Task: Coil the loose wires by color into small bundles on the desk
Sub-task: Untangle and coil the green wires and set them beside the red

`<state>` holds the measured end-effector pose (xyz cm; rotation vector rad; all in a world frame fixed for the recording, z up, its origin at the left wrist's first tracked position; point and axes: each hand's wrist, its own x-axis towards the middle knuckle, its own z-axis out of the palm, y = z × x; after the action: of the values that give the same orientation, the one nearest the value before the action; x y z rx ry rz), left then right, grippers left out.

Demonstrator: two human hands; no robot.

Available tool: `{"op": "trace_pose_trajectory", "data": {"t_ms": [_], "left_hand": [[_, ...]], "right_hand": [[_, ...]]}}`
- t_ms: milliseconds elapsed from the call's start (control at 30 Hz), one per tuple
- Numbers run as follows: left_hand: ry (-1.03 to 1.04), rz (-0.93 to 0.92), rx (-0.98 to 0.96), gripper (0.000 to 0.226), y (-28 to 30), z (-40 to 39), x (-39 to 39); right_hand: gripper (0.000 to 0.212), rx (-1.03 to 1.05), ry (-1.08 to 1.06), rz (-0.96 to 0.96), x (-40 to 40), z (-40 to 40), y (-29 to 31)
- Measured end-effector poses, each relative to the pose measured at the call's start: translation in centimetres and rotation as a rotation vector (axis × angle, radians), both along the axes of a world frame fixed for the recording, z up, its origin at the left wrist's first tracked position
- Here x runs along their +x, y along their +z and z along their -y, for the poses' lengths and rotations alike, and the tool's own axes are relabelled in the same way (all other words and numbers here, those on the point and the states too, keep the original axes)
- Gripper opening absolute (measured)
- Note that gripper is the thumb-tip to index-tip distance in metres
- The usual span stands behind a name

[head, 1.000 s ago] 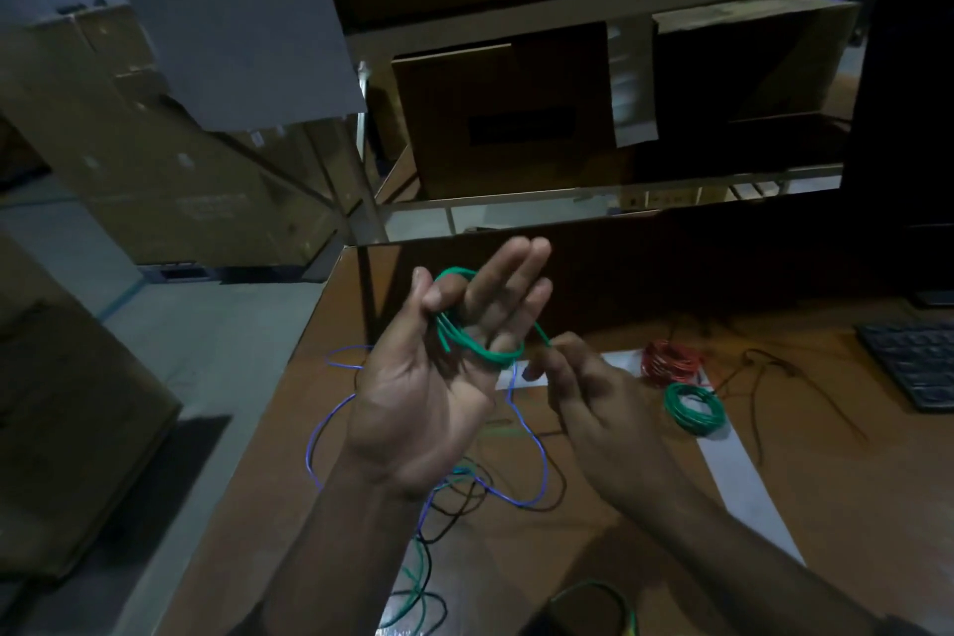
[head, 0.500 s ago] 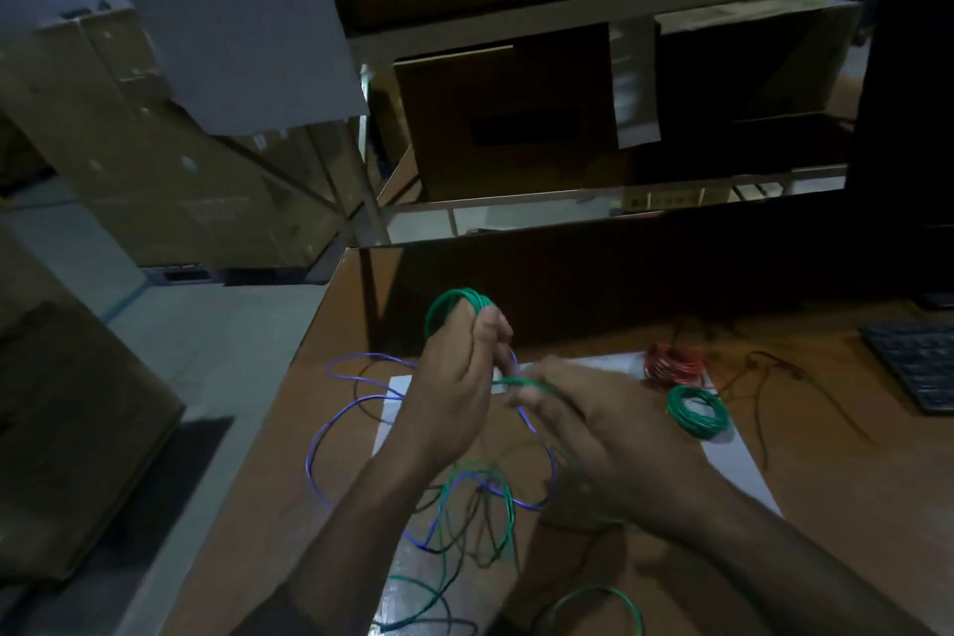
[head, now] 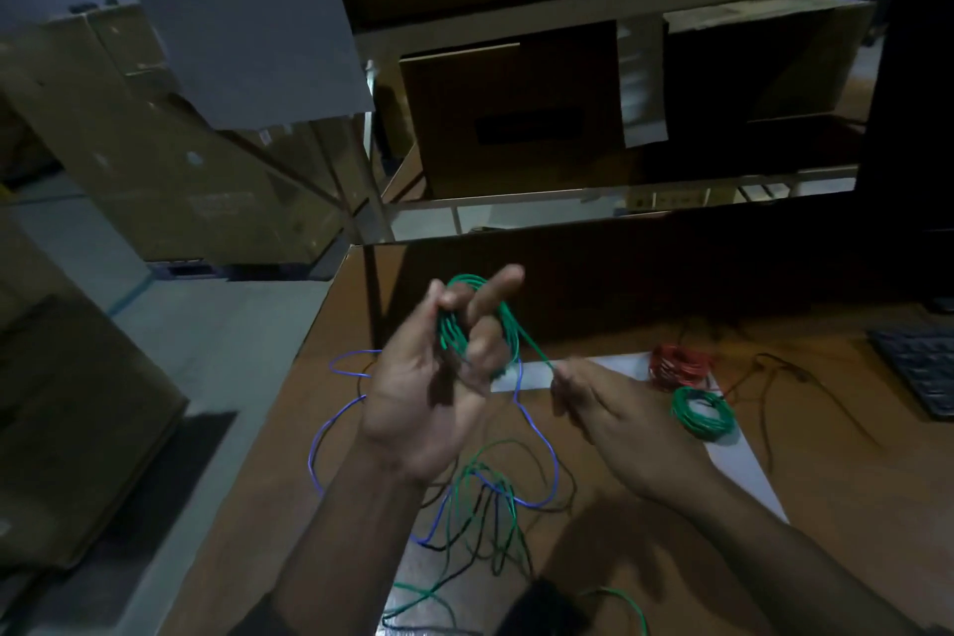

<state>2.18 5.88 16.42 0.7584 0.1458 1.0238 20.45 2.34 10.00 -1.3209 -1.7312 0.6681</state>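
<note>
On desk (head: 826,506): two finished coils, one red coil (head: 679,367), one green coil (head: 703,412); both hands' fingers apparently holding green wire (head: 531,343).

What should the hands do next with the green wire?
Probably wrap one more loop. The left hand already holds several green wire turns around its fingers, the right hand pinches the strand taut, and more green wire lies loose on the desk. A finished green bundle sits beside a red bundle.
</note>
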Motion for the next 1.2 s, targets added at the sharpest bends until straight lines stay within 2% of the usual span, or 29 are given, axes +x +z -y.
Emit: {"op": "trace_pose_trajectory", "data": {"t_ms": [67,200,267,367,400,467,533,600,700,833,1000,1100,1200], "left_hand": [[0.097,0.025,0.011,0.037,0.4,-0.6,0.0],[0.306,-0.176,0.159,0.031,-0.6,-2.3,0.0],[0.462,-0.368,0.260,0.035,-1.5,-3.0,-0.1],[0.656,-0.839,0.446,0.046,-3.2,-3.1,0.4],[0.672,-0.963,0.532,0.047,-3.9,-2.9,0.6],[0.620,-1.056,0.622,0.039,-4.8,-2.2,1.1],[0.490,-1.028,0.551,0.034,-4.9,-1.4,1.6],[0.341,-0.894,0.378,0.037,-4.6,-0.7,1.9],[0.195,-0.701,0.219,0.049,-3.7,0.5,2.5],[0.029,-0.385,0.097,0.050,-2.5,1.0,2.4],[-0.028,-0.130,0.016,0.036,-1.3,1.4,1.6],[0.099,-0.029,0.020,0.034,-0.6,1.2,1.5],[0.190,-0.021,0.090,0.037,0.0,0.4,1.4]], "right_hand": [[0.041,-0.068,0.059,0.036,-0.3,1.0,-0.8],[0.031,-0.210,0.143,0.026,-0.5,2.5,-1.8],[0.030,-0.157,0.169,0.084,-0.3,3.1,-1.6],[0.020,-0.026,0.253,0.240,-0.3,3.7,-0.1],[0.015,0.021,0.247,0.241,-0.3,3.6,0.6],[0.017,0.158,0.150,0.202,-0.1,3.2,2.2],[0.019,0.291,-0.005,0.123,0.5,2.6,3.7],[0.018,0.355,-0.117,0.038,1.2,2.0,4.8],[0.020,0.352,-0.203,-0.024,1.6,0.7,5.2],[0.025,0.268,-0.275,-0.109,1.6,-0.5,4.2],[0.042,0.086,-0.224,-0.182,1.2,-0.9,0.9],[0.053,-0.033,-0.154,-0.253,0.1,-0.3,-0.5],[0.050,-0.191,-0.035,-0.355,-1.5,1.0,-1.3]]}}
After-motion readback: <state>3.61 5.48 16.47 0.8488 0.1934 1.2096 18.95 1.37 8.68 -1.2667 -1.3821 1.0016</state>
